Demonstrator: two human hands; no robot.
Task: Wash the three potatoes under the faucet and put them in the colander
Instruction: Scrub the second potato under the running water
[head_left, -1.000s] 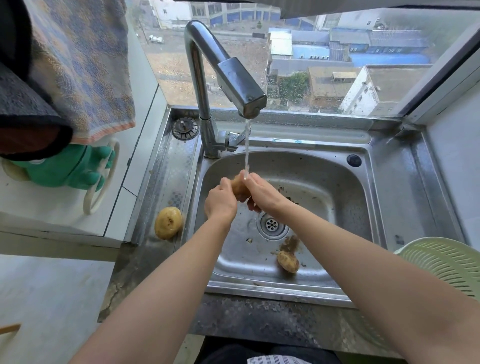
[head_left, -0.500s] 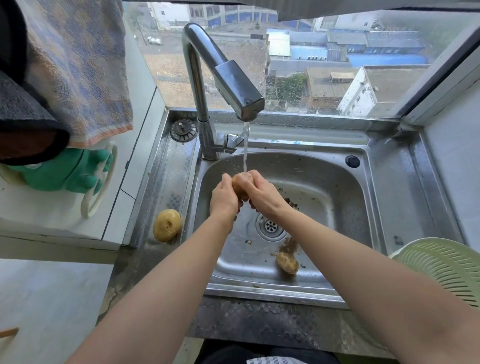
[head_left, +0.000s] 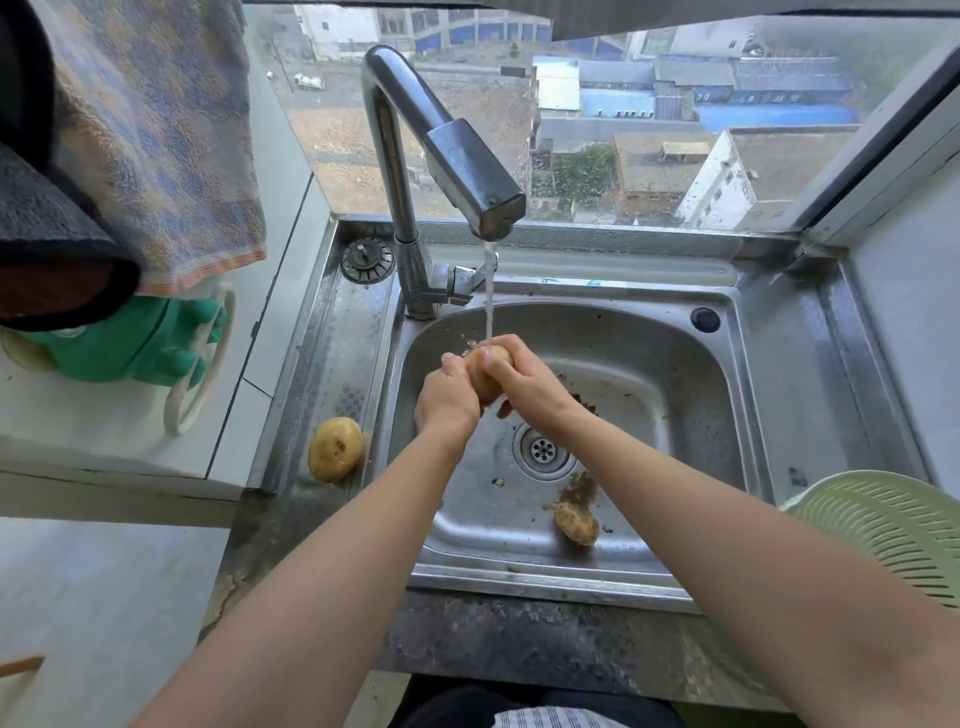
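Both hands hold one potato (head_left: 483, 376) over the steel sink (head_left: 675, 374), right under the running stream from the faucet (head_left: 467, 171). My left hand (head_left: 445, 402) grips it from the left and my right hand (head_left: 524, 382) wraps it from the right and top. A second, dirty potato (head_left: 576, 522) lies in the basin near the front, beside a smear of mud. A third potato (head_left: 335, 449) rests on the sink's left ledge. The pale green colander (head_left: 893, 530) sits at the right edge, partly behind my right forearm.
The drain (head_left: 543, 449) is in the basin's middle. A strainer plug (head_left: 368, 260) lies on the back left ledge. Towels (head_left: 156, 145) and green rubber gloves (head_left: 124, 343) hang at the left. A window runs behind the sink. Dark countertop edges the front.
Both hands have turned the potato a little under the stream and shifted slightly; the other two potatoes and the colander have stayed where they were.
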